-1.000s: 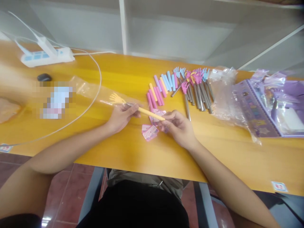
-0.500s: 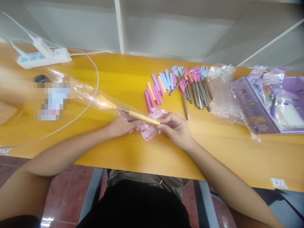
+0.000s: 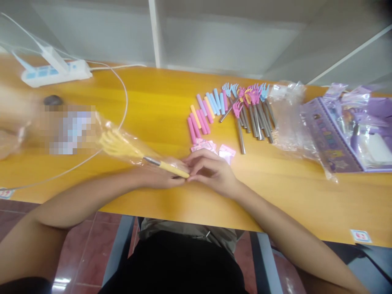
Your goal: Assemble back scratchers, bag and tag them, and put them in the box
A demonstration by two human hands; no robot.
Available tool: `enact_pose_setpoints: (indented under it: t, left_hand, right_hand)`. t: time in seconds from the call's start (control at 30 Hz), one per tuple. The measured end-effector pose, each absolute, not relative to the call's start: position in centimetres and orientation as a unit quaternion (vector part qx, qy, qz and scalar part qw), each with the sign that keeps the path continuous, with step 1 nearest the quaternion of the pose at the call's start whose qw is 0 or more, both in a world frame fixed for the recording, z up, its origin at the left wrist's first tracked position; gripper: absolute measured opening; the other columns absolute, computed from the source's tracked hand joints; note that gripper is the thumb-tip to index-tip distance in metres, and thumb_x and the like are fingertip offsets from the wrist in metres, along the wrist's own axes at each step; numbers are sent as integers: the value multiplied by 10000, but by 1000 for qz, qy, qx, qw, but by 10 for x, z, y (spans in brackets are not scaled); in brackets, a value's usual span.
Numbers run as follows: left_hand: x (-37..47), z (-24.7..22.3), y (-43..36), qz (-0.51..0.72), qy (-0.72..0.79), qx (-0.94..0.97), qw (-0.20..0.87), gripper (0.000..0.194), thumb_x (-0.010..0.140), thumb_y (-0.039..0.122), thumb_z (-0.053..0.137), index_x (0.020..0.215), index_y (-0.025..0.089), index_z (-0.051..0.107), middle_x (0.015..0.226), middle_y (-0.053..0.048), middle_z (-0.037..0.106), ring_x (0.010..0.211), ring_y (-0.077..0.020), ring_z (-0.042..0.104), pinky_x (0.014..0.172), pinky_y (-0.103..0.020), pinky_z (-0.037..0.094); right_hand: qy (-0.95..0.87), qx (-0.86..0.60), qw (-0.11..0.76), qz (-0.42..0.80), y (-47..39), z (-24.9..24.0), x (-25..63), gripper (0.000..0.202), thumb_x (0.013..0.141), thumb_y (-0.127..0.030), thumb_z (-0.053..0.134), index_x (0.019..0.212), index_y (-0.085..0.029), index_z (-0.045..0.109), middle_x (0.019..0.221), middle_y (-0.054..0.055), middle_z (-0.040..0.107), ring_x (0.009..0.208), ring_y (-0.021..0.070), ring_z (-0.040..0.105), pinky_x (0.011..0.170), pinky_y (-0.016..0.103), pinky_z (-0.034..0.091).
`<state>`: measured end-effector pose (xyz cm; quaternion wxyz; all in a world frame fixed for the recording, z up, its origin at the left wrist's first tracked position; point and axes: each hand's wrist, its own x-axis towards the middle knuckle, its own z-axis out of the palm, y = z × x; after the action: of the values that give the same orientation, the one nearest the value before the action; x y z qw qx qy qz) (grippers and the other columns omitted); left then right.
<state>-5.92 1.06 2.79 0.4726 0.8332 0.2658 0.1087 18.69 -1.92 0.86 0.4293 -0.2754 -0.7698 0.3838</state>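
A yellow back scratcher with a short metal shaft lies slanted between my hands, its claw end pointing up and left inside a clear plastic bag. My left hand is closed around it from below, near the grip; the left fingers are partly hidden. My right hand pinches the lower end of the yellow grip. Pink printed cards lie just beyond my right hand, and a paler card is beside them.
Loose coloured grip sleeves and several metal-shafted back scratchers lie farther back. To the right are clear bags and a purple box. A power strip and white cable occupy the left. Another person's blurred arm shows there.
Both hands and the bagged back scratcher have moved left and toward me. More of the pink cards shows beyond my right hand, including the paler card.
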Motion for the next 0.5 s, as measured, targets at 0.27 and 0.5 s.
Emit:
enact_pose_setpoints:
  t: [0.27, 0.5]
  left_hand:
    - [-57, 35, 10, 73, 224, 834, 498, 210, 1073, 289, 604, 1113, 204, 791, 1137, -53, 803, 1017, -202, 750, 910, -307, 580]
    - [-61, 39, 15, 97, 166, 809, 555, 219, 1058, 361, 665, 1096, 191, 797, 1138, -82, 810, 1076, -236, 754, 987, -334, 597]
  right_hand:
    - [-889, -234, 340, 198, -27, 5, 191, 509, 1110, -166, 648, 1589, -337, 632, 1365, 74, 772, 1216, 217, 755, 1011, 364, 647]
    - [-882, -198, 411, 119, -29, 4, 189, 487, 1061, -121, 705, 1530, -244, 669, 1052, 72, 786, 967, 209, 764, 820, 341, 650]
